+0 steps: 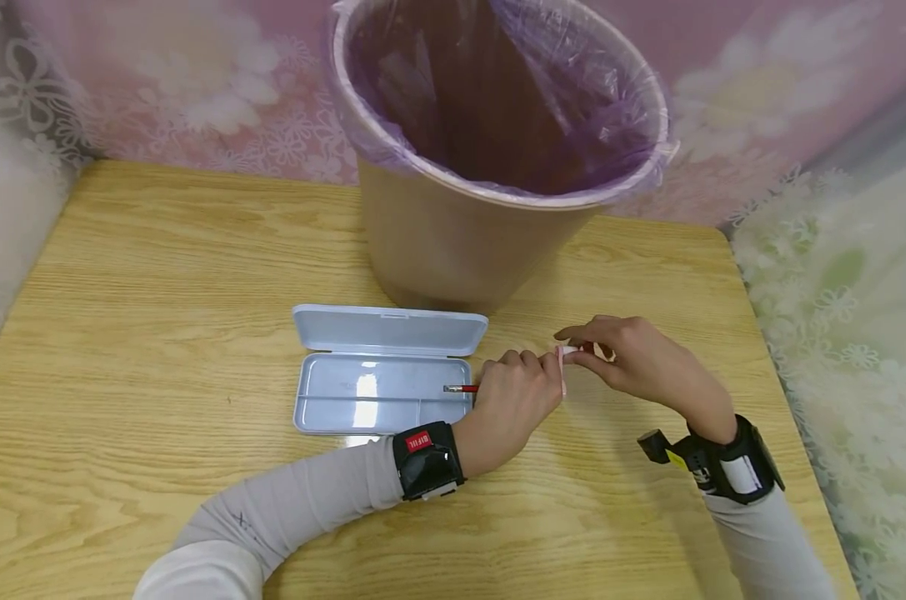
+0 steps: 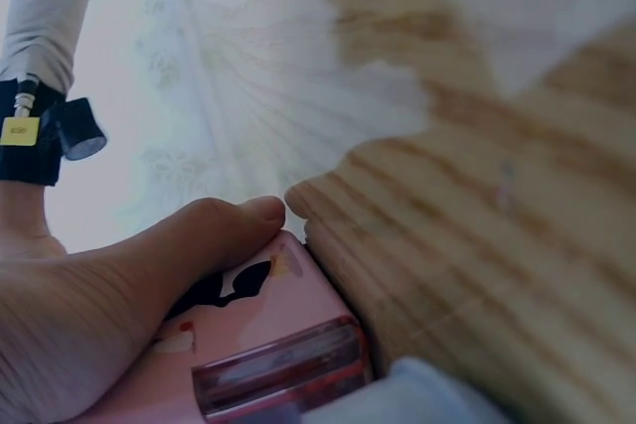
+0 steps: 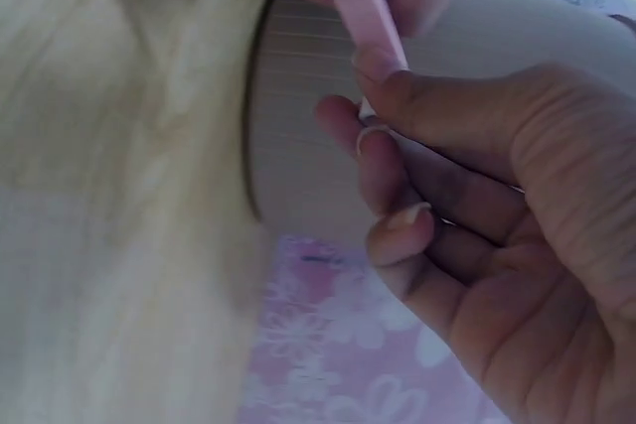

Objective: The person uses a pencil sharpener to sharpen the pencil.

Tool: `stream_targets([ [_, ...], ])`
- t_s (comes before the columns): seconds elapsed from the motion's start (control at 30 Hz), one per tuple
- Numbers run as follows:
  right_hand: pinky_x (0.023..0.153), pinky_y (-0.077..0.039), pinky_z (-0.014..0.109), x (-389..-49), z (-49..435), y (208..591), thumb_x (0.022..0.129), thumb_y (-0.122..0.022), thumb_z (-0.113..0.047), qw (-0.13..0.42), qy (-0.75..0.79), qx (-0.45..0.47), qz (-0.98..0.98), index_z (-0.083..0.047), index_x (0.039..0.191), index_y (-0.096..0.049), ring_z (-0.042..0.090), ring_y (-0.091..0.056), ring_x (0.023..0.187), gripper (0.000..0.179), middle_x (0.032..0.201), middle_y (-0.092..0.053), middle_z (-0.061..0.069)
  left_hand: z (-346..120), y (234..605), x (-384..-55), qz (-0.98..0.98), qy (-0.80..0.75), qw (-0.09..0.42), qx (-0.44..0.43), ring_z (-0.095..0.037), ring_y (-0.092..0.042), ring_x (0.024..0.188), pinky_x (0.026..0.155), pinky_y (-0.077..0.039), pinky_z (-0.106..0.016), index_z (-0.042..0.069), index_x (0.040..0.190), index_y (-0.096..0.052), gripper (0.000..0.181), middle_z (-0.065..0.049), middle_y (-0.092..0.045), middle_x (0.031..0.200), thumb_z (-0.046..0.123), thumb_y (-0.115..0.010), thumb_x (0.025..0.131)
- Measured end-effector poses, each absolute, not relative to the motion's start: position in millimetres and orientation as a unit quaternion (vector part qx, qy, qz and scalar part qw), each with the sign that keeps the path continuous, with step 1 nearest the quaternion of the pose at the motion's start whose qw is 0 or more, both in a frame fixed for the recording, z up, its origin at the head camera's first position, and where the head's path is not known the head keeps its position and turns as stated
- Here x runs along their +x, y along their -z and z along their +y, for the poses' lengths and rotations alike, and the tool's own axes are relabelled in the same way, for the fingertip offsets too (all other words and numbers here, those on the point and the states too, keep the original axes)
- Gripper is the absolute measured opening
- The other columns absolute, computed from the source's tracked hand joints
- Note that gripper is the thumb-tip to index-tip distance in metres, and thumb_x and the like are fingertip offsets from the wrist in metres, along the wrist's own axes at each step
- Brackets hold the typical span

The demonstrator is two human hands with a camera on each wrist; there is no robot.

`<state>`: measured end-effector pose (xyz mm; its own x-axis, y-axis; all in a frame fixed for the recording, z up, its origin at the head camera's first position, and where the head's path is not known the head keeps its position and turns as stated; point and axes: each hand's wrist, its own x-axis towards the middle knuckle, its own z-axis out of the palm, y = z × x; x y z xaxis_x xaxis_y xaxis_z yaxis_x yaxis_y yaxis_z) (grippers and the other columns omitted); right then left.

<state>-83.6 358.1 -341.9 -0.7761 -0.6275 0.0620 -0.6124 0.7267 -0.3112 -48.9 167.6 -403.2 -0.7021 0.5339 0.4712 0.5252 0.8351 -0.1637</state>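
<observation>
My left hand (image 1: 508,408) grips a pink pencil sharpener (image 2: 298,310) with a cartoon print and a clear window. Most of its body is hidden under that hand in the head view. From the sharpener's side stands a pink crank arm (image 3: 373,27), and my right hand (image 1: 633,358) pinches the white knob (image 1: 570,350) at its end between thumb and fingertips. A red pencil (image 1: 466,388) with a silvery end pokes out left of my left hand, over the right end of an open light-blue pencil case (image 1: 332,375).
A tall beige bin (image 1: 460,242) lined with a purple bag (image 1: 610,142) stands at the back of the wooden table (image 1: 160,292). The case's lid (image 1: 392,329) leans open near the bin's foot. Flowered cloth (image 1: 220,67) hangs around the table.
</observation>
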Motion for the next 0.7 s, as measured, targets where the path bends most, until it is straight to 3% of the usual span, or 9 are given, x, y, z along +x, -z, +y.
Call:
stream_targets([
  [0.27,0.056,-0.042,0.021,-83,361,374,0.091,-0.072,-0.004,0.100,0.159,-0.292,0.938,-0.010,0.101,-0.078,-0.001,-0.046,0.062,0.013,0.082,-0.070,-0.004,168,403,-47,-0.928,-0.018,0.223,-0.299,-0.005,-0.046,0.051,0.041,-0.032,-0.020,0.022,0.076,-0.055,0.030,0.008,-0.053,0.059,0.031,-0.054,0.104],
  [0.47,0.056,-0.040,0.019,-64,361,383,0.091,-0.073,-0.003,0.157,0.179,-0.311,0.920,-0.015,0.086,-0.070,-0.003,-0.043,0.062,0.013,0.073,-0.058,-0.010,169,403,-46,-0.930,-0.018,0.215,-0.297,-0.006,-0.048,0.052,0.042,-0.032,-0.020,0.022,0.075,-0.053,0.032,0.008,-0.052,0.060,0.031,-0.055,0.105],
  [0.6,0.057,-0.044,0.018,-47,362,379,0.092,-0.074,-0.009,0.171,0.202,-0.330,0.906,-0.014,0.093,-0.075,-0.007,-0.049,0.064,0.005,0.080,-0.067,-0.008,168,401,-47,-0.932,-0.022,0.196,-0.304,-0.006,-0.051,0.054,0.043,-0.037,-0.021,0.021,0.078,-0.056,0.029,0.007,-0.055,0.062,0.030,-0.054,0.105],
  [0.7,0.059,-0.048,0.018,-36,362,371,0.092,-0.074,-0.010,0.161,0.212,-0.346,0.900,-0.015,0.100,-0.077,-0.007,-0.055,0.070,0.010,0.087,-0.071,-0.007,166,400,-48,-0.931,-0.024,0.187,-0.311,-0.005,-0.050,0.055,0.043,-0.038,-0.020,0.020,0.081,-0.056,0.027,0.006,-0.057,0.064,0.032,-0.055,0.105],
])
